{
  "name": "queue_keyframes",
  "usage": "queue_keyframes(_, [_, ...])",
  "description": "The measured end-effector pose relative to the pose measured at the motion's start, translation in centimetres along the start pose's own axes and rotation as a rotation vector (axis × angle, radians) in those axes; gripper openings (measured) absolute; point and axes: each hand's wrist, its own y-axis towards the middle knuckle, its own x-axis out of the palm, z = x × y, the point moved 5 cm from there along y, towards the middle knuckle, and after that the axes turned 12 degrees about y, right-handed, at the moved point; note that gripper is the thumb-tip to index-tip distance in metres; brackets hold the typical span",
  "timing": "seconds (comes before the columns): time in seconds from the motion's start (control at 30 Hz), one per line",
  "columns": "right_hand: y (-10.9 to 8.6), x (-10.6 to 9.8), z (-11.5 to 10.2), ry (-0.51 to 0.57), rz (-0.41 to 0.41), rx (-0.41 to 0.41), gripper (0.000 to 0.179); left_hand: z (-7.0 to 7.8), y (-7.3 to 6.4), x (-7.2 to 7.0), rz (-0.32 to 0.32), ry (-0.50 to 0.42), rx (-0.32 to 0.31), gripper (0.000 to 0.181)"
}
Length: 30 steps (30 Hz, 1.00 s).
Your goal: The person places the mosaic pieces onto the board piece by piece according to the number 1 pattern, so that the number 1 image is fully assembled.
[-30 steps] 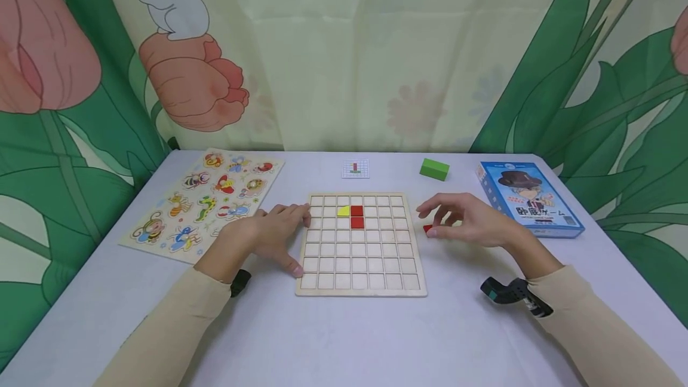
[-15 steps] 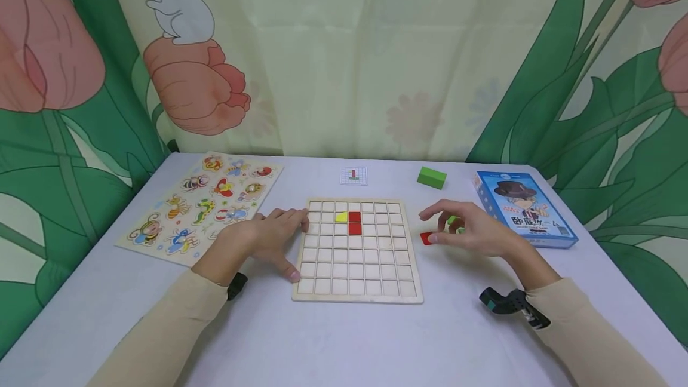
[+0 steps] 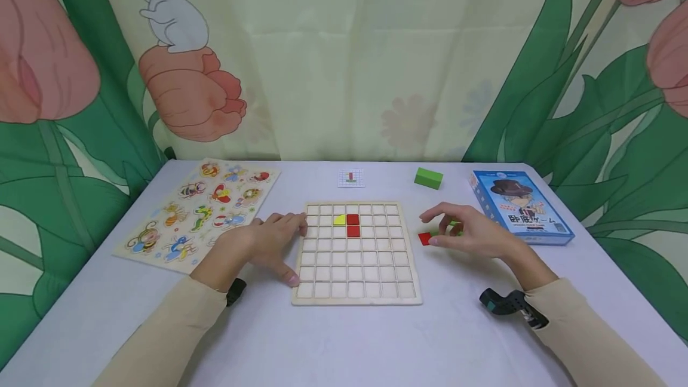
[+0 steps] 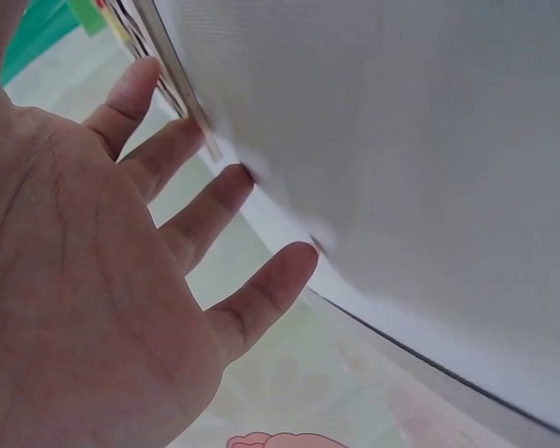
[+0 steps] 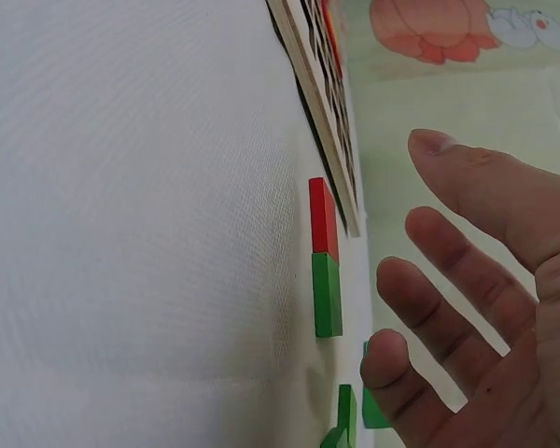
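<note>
In the head view a wooden grid board (image 3: 357, 301) lies on the table. A yellow piece (image 3: 340, 220) and two red square tiles (image 3: 352, 225) sit in its upper cells. My left hand (image 3: 266, 245) is spread at the board's left edge, fingertips and thumb against it. Right of the board, my right hand (image 3: 473, 233) hovers with loosely bent fingers and holds nothing. Below its fingers lies a red tile (image 3: 424, 238), with green pieces partly hidden behind the hand. The right wrist view shows that red tile (image 5: 322, 219) end to end with a green tile (image 5: 326, 294) on the table.
A sheet of insect stickers (image 3: 201, 208) lies on the left. Behind the board are a small pattern card (image 3: 351, 178) and a green block (image 3: 428, 178). A blue game box (image 3: 521, 208) stands right of my right hand. More green pieces (image 5: 345, 411) show in the right wrist view.
The head view has tilted up slightly. My right hand has drawn a little to the right, so the red tile and green pieces show more. My left hand stays at the board.
</note>
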Motion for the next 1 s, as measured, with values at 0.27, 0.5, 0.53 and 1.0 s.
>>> queue_keyframes(0.27, [-0.3,0.2,0.9,0.028,-0.014,0.078,0.049,0.4,0.0,0.1,0.001,0.008,-0.002,0.099])
queue_keyframes(0.5, [-0.1,0.4,1.4,-0.036,-0.003,0.122,0.053,0.2,-0.1,-0.1,0.021,0.031,-0.011,0.099])
queue_keyframes(0.53, [-0.1,0.4,1.4,-0.054,0.001,0.121,0.053,0.2,-0.1,-0.2,0.019,0.03,-0.013,0.099])
queue_keyframes(1.0, [0.3,1.1,1.2,-0.215,-0.024,0.069,0.033,0.2,-0.3,-0.5,0.012,0.01,-0.009,0.098])
